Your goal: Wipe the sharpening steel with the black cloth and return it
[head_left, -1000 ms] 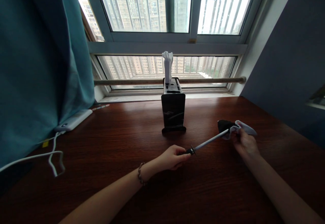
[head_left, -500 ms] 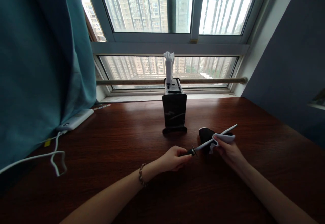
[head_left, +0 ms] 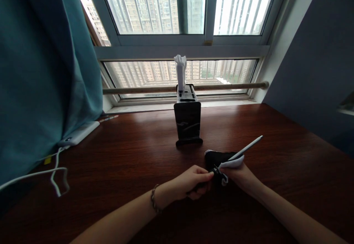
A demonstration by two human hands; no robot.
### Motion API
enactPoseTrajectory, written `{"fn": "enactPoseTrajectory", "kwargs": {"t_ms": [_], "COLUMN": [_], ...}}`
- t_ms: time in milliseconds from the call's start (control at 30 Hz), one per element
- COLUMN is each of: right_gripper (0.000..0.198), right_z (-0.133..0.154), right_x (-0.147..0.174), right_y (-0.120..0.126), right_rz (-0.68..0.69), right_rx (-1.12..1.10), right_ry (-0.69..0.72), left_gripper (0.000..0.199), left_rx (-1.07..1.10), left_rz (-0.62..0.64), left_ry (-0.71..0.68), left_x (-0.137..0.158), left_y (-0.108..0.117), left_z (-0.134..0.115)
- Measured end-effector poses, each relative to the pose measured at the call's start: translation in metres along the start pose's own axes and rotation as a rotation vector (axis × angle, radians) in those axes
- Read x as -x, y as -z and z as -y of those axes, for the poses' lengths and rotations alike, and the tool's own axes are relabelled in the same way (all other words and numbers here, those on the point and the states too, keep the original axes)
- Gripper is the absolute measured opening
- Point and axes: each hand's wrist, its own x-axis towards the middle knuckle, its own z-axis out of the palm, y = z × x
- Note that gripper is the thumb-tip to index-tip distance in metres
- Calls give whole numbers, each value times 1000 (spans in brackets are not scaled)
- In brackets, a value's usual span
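Observation:
My left hand (head_left: pixel 193 181), with a bracelet on the wrist, is closed round the dark handle of a small sword (head_left: pixel 246 148). Its slim, pale, pointed blade slants up to the right, away from me. Near the guard, my right hand (head_left: pixel 238 174) is closed on a white cloth or tissue (head_left: pixel 232 162), which is folded against the lower blade. The tips of the right fingers are hidden by the cloth. Just behind both hands lies a soft-looking black thing (head_left: pixel 217 157) with a pale edge; its kind I cannot make out.
A black tissue holder (head_left: pixel 187 122) with a white tissue (head_left: pixel 181 70) sticking up stands on the brown table (head_left: pixel 132 155). To the left, a white power strip (head_left: pixel 80 133) with white cables (head_left: pixel 58 177) lies by the blue curtain (head_left: pixel 83 70). A barred window is behind.
My right hand has slid down and left along the blade with the cloth, from mid-blade to near the guard. More of the blade's tip end shows. The view has shifted slightly.

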Motion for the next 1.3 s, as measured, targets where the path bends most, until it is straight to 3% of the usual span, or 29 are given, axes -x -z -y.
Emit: {"fn": "enactPoseTrajectory", "kwargs": {"t_ms": [67, 133, 300, 467, 600, 667, 733, 867, 1000, 1133, 1300], "right_gripper": [30, 30, 36, 38, 33, 32, 30, 28, 34, 34, 27], "right_z": [-1, -1, 3, 2, 0, 0, 0, -2, -10, -13, -4], "right_x": [1, 1, 1, 1, 1, 1, 2, 5, 5, 1, 1], "right_y": [-1, -3, -7, -6, -4, -4, -3, -4, -3, 1, 0], "right_rz": [-20, -36, -57, -76, -64, -57, -37, -41, -86, -43, -16], "right_rx": [9, 19, 3, 26, 35, 9, -17, -25, -12, 30, 11], "right_ry": [7, 4, -67, -102, -79, -84, -99, -51, 59, 35, -33], "left_gripper": [39, 40, 41, 36, 33, 33, 36, 38, 37, 37, 39], "left_rx": [67, 49, -237, -714, -879, -789, -567, -7, 278, 274, -25], "left_rz": [65, 50, -183, -401, -484, -439, -320, 68, 360, 355, 65], "left_ry": [49, 47, -62, -303, -342, -323, -215, 60, 192, 185, 36], "left_x": [1, 1, -2, 1, 6, 6, 6, 4, 3, 3, 3], "left_y": [3, 4, -6, -15, -17, -17, -16, -3, 13, 14, 2], "left_z": [-3, -3, 9, 15, 13, 12, 10, 4, 1, 1, 3]}}
